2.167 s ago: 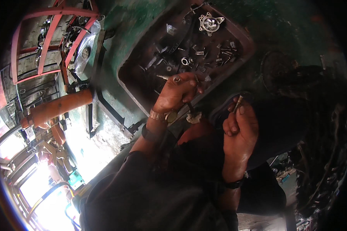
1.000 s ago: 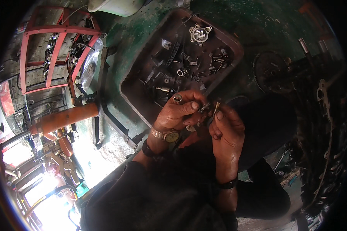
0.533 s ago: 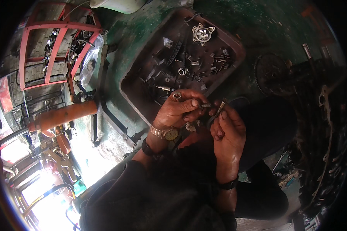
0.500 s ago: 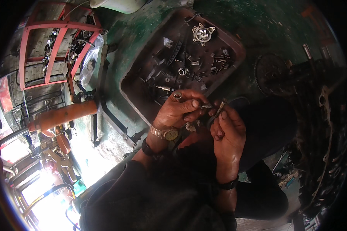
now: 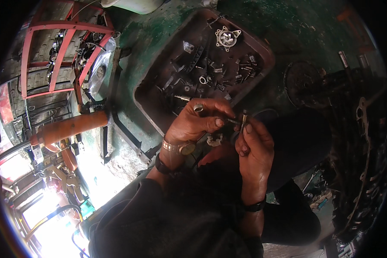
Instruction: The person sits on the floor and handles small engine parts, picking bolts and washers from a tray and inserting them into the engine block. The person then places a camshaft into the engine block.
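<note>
My right hand (image 5: 255, 144) pinches a slim metal bolt (image 5: 244, 118) between thumb and fingers, its head pointing up. Just left of it, my left hand (image 5: 197, 122) is closed at the fingertips on a small dark piece (image 5: 233, 121), whose kind I cannot make out. The two pieces nearly meet between my hands. Beyond my hands lies a brown plastic tray (image 5: 148, 84) holding loose metal parts. A silver water pump (image 5: 226, 38) sits at its far end, and several bolts (image 5: 246, 69) are grouped on its right side.
A red metal rack (image 5: 64, 30) stands at far left, with an orange cylinder (image 5: 73, 127) nearer me. On the right is a dark engine block (image 5: 352, 159) beside a round toothed disc (image 5: 303, 79). Green floor (image 5: 296, 26) surrounds the tray.
The bolt in my right hand has tipped more upright. My left hand has shifted slightly left, and its wrist has turned a little.
</note>
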